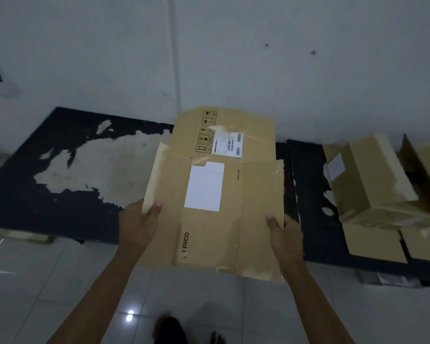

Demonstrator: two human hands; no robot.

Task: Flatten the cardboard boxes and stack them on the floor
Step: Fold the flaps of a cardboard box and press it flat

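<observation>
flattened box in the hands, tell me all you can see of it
The flattened box is brown cardboard, collapsed into a sheet with flaps spread out, held tilted over the black platform. It bears a blank white label, a barcode sticker, handling symbols and "PICO" print, plus torn tape patches. The left hand grips its left edge, the right hand its right edge, thumbs on top.

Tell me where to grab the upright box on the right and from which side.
Take the unflattened box by its long side walls, one hand on each, coming from above. It sits tilted on flat cardboard on the black platform, with an open flap to its right that looks too floppy to lift by.
</observation>
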